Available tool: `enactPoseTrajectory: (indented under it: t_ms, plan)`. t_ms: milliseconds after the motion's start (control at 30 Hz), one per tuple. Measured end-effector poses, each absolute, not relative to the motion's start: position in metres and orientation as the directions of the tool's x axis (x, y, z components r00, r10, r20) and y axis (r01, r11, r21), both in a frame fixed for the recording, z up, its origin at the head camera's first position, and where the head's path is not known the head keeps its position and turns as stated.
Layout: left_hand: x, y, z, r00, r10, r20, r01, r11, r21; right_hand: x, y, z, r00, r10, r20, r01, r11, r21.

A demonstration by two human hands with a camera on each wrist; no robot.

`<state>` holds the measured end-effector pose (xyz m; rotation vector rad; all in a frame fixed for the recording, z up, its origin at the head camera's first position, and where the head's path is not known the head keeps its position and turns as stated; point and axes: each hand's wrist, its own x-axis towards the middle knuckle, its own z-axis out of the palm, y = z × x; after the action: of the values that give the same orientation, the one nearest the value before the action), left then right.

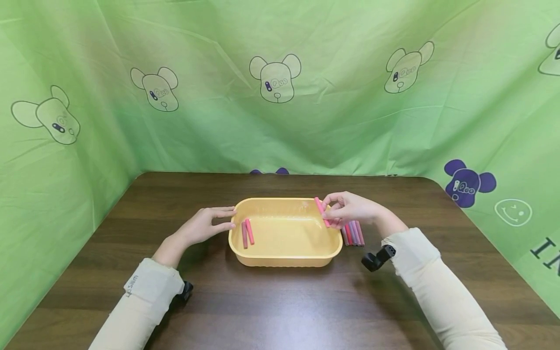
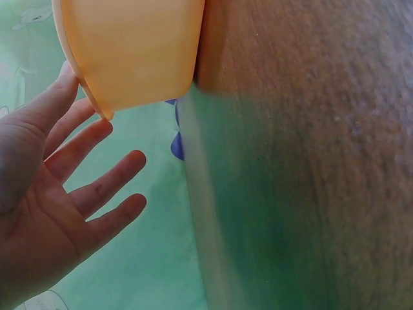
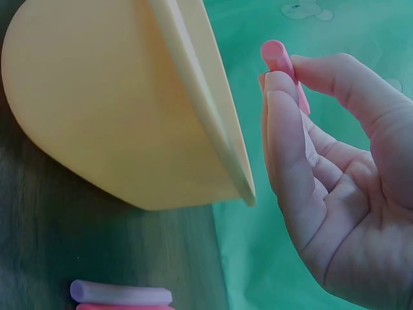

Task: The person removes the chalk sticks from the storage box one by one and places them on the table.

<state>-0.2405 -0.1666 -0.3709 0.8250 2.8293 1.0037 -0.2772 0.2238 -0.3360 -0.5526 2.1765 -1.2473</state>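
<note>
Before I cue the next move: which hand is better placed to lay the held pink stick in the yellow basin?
Probably the right hand: it pinches the pink stick by the right end of the yellow basin. The left hand holds no stick and touches the basin's opposite end.

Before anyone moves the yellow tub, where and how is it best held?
Probably grip the yellow tub by its rim at both short ends, coming from left and right together: it is longest sideways, and its walls flare outward up to the rim. Mind the sticks lying close by its right end.
</note>
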Motion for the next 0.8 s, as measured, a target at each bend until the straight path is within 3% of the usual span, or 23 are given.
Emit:
enactPoseTrajectory:
  t_ms: [800]
  plan:
    - [-0.24,-0.167,-0.371,-0.863,0.486,0.138,0.464,0.653,0.599,-0.268,0.259,-0.351,-0.782,-0.575,-0.24,-0.023,0.412,-0.911]
